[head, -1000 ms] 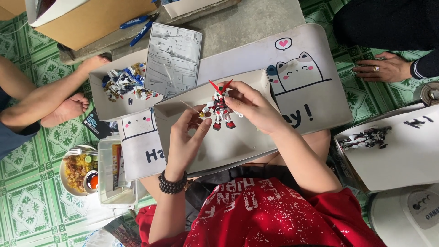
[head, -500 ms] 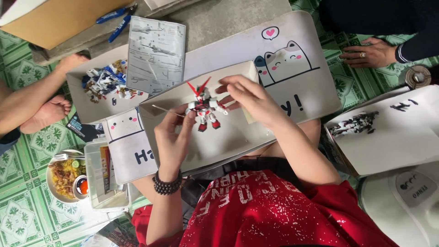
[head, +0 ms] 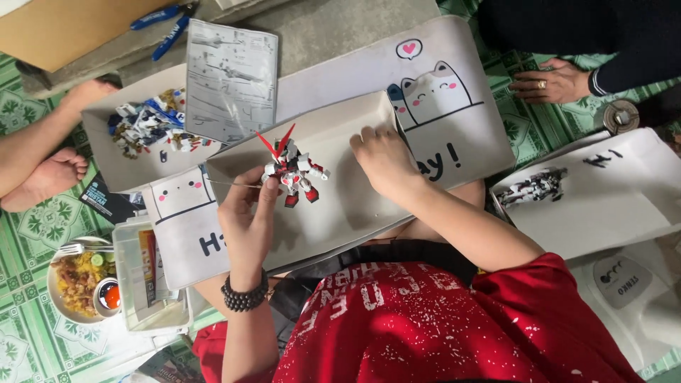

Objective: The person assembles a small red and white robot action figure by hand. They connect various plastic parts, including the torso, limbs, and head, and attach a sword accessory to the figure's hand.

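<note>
Pinching the small red-and-white robot model (head: 293, 172) upright over the grey tray (head: 355, 206) with our left hand (head: 248, 213) — fingers (head: 268, 190) closed on it — we steady the tray's edge with our right hand (head: 383, 159), fingers curled.

Red-white robot figure (head: 293, 172), over grey tray (head: 340, 213)

Your left hand (head: 245, 213) is raised with the palm turned toward you, fingers curled upward and the fingertips (head: 268, 186) pinched together; a dark beaded bracelet circles its wrist, and the bare forearm runs down toward your body. Your right hand (head: 383, 159) lies palm down, knuckles up, fingers bent and pressed flat, its bare forearm angling back to your red sleeve.
</note>
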